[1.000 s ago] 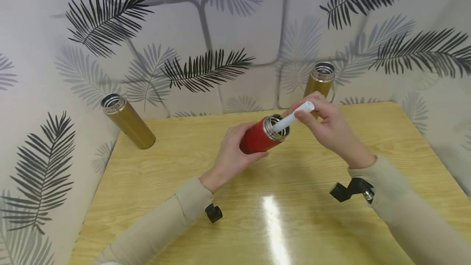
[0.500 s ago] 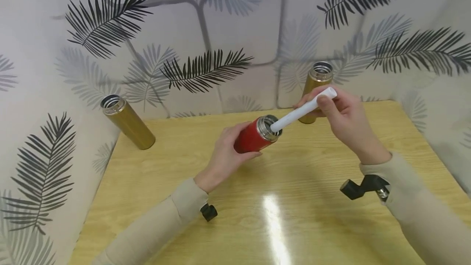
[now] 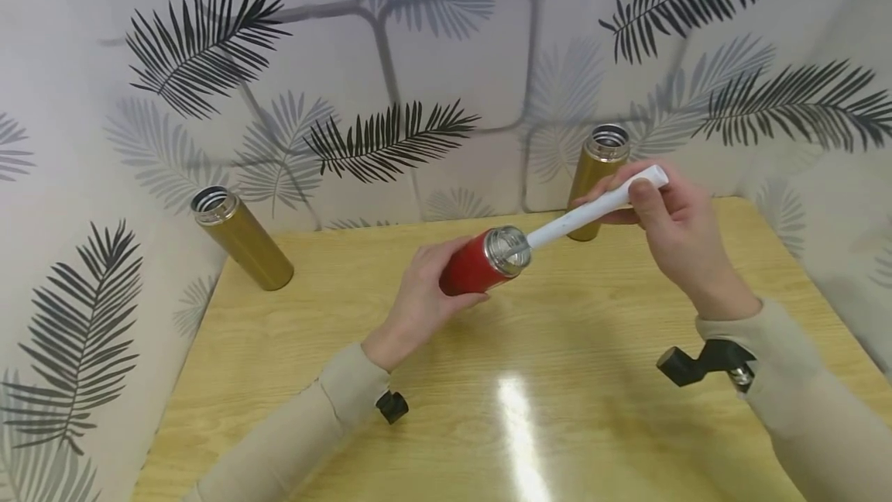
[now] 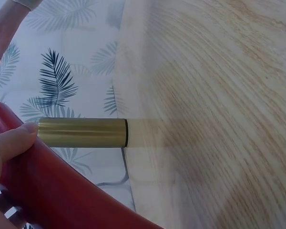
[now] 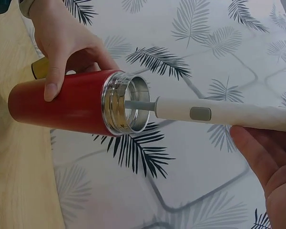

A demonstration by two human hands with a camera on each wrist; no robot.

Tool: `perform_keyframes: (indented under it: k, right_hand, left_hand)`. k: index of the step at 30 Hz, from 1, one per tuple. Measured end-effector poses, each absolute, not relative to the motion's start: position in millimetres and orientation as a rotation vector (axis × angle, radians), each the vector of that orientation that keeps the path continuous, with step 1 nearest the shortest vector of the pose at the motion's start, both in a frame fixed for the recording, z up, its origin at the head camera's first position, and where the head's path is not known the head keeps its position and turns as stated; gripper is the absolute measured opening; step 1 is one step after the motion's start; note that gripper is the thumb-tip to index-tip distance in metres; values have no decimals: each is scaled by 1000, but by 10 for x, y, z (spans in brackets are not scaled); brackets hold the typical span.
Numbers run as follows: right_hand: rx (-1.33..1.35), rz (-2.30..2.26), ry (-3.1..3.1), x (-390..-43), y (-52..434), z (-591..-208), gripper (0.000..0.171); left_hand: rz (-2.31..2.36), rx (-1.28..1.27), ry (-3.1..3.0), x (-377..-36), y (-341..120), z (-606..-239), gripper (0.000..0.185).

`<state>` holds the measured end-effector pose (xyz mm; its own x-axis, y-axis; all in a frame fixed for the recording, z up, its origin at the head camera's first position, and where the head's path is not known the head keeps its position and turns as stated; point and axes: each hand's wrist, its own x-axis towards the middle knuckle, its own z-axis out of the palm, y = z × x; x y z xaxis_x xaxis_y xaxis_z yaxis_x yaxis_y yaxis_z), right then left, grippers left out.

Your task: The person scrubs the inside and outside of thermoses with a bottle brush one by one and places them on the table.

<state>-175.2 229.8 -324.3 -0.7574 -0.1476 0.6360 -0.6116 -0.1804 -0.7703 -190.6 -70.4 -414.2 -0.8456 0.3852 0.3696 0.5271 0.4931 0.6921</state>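
Nearest you, over the wooden table (image 3: 418, 440), your left hand (image 3: 425, 293) wraps the barrel of the red flask (image 3: 467, 268), thumb on your side. The flask tilts, its open mouth facing right; you cannot tell whether its base touches the table. Expect a rigid metal body, fairly light, with a smooth coat that may slip or turn under dry fingers, so the broad middle is a sound hold, clear of the bare steel neck (image 5: 113, 102).

Just beyond the mouth, your right hand (image 3: 686, 242) pinches the white handle (image 3: 585, 213) between thumb and fingers. It looks like light, hard plastic, best held along its length and off the grey button (image 5: 200, 113). The thin grey rod (image 5: 142, 105) runs from it into the mouth, its far end hidden; treat that as the weak part and don't lever it against the rim.

Farther back, one gold flask (image 3: 254, 246) stands well apart on the left; a second gold flask (image 3: 592, 173) stands behind your right hand, partly covered. Beyond is the leaf-patterned wall (image 3: 453, 60).
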Motion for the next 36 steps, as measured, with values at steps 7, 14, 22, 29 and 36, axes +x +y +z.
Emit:
perform_keyframes:
  k: [7,14,22,29,36]
  right_hand:
    - [831,1995,-1678,-1748,2356,-3215,29]
    - [751,1982,-1667,-1752,2433,-3185,23]
    - [634,1880,-1635,-1777,2498,-3158,24]
    - [601,1923,-1573,-1757,2520,-3136,24]
    - [571,1881,-1544,-1749,2501,-3132,29]
  left_hand:
    - [-1232,-805,-2558,-1916,-713,-4139,74]
    - [-1202,-815,-2569,-1903,-722,-4139,73]
    - [-1144,-836,-2549,-1921,-732,-4146,74]
    - [-1082,-836,-2526,-1933,-769,-4140,73]
    - [-1075,-825,-2521,-1931,-793,-4128,72]
